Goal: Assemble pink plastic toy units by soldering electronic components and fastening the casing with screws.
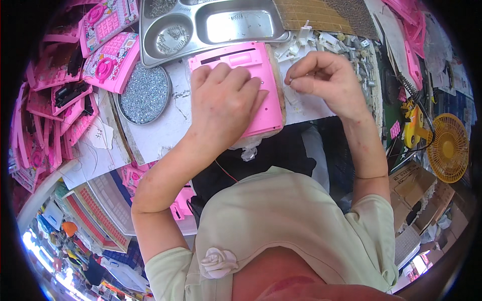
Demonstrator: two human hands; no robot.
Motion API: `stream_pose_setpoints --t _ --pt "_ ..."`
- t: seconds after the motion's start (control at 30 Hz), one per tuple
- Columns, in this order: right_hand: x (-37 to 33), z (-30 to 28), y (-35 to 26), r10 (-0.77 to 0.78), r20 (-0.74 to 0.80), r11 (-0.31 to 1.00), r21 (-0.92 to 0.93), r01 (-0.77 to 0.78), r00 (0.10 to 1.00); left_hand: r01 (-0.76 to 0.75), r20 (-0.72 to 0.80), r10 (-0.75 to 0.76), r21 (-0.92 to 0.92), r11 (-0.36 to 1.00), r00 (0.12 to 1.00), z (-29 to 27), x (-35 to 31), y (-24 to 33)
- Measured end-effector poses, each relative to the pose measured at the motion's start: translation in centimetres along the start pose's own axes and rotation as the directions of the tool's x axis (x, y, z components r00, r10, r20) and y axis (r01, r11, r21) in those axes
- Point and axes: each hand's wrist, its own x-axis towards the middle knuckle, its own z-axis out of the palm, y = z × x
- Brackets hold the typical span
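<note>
On the face of the pink panel point(268, 110), our left hand point(223, 100) rests with fingers curled — whether it clasps anything beneath, we cannot tell. Just right of the panel, our right hand point(326, 83) brings thumb and fingertips together; whatever they may pinch is too small to make out. We judge the work part-way: the panel is laid near the edge of the worktop point(160, 136), and something likely remains to be done on it — how much, we cannot tell. Beyond lie a steel tray point(221, 27), a round dish point(169, 100) of small metal pieces point(144, 94), white plastic parts point(326, 40) and, at far left, piled pink casings point(108, 60).
</note>
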Motion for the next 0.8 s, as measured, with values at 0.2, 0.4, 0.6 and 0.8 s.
stream_pose_setpoints --t 0.2,0.4,0.6,0.8 --pt "-1.4 2.3 2.0 -0.131 -0.073 0.97 -0.216 0.113 0.989 0.396 -0.15 -0.381 0.087 0.914 0.912 -4.9 -5.7 -8.4" --pt "-2.3 4.2 3.8 -0.419 0.053 0.687 -0.635 0.354 0.907 0.489 -0.034 -0.492 0.174 0.855 0.87 -6.2 -9.6 -10.8" --pt "-2.6 5.0 5.4 -0.197 -0.15 0.92 -0.371 0.129 0.969 0.583 -0.044 -0.582 0.048 0.811 0.812 -5.7 -9.7 -11.4" --pt "-2.7 4.1 4.8 -0.107 -0.077 0.924 -0.377 0.07 0.991 0.619 -0.107 -0.617 -0.014 0.785 0.78 -5.4 -9.5 -11.3"
